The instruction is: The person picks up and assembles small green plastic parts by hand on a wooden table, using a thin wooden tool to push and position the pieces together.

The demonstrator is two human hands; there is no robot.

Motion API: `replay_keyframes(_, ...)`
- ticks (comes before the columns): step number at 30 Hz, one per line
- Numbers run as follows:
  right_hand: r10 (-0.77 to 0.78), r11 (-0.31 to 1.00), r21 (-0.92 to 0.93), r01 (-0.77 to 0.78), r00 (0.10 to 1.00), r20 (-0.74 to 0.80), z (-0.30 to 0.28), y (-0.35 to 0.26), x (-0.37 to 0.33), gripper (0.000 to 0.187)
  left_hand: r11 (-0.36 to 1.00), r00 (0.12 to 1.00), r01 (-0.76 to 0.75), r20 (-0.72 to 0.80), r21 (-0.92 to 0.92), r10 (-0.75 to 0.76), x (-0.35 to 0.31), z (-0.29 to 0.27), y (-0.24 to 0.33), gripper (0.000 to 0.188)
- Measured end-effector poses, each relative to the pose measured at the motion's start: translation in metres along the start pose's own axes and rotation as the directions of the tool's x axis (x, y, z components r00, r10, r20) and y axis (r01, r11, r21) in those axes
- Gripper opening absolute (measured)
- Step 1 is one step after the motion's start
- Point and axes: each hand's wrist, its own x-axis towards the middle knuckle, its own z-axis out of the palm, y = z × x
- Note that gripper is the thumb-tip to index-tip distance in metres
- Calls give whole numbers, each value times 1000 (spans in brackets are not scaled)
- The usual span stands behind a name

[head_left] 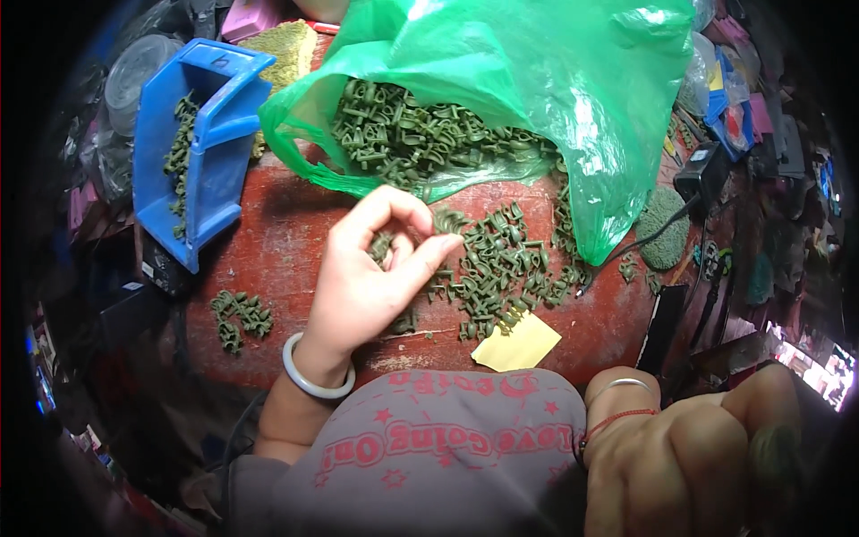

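The left hand [367, 273] hovers palm-up over the red worktop [277, 242], its grip nearly closed, thumb and forefinger pinching a few green plastic clips [386, 246]; just beyond and to the right of the grip lies the loose pile of clips [501, 264], spilling from a green plastic bag [555, 80]; a yellow paper slip [517, 345] sits near the pile; left of the grip stands a blue bin [210, 134]; the right hand [680, 465] rests low, its grip hidden, cannot tell.

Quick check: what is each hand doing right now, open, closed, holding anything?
Left hand: fingers pinched on small green plastic clips.
Right hand: down by the lap, grip cannot be told.
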Motion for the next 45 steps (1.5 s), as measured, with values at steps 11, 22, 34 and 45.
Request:
replay_keyframes(11, -343, 787, 617, 2, 833, 434, -23, 52, 36, 27, 736, 984, 147, 20, -660, -179, 0, -16, -1, 17)
replay_keyframes(22, -400, 727, -432, 533, 841, 365, -81, 103, 95, 63, 920, 1000, -6, -30, -392, -7, 2, -2, -3, 27)
replay_keyframes(34, -565, 285, -559, 779, 608, 559, -82, 112, 115, 26, 929, 996, 44, 87, -367, -13, -4, 0, 1, 27)
replay_keyframes(45, -518, 388, -542, 746, 663, 541, -86, 111, 113, 23, 952, 997, 33, 74, -303, -11, -6, -2, 3, 26)
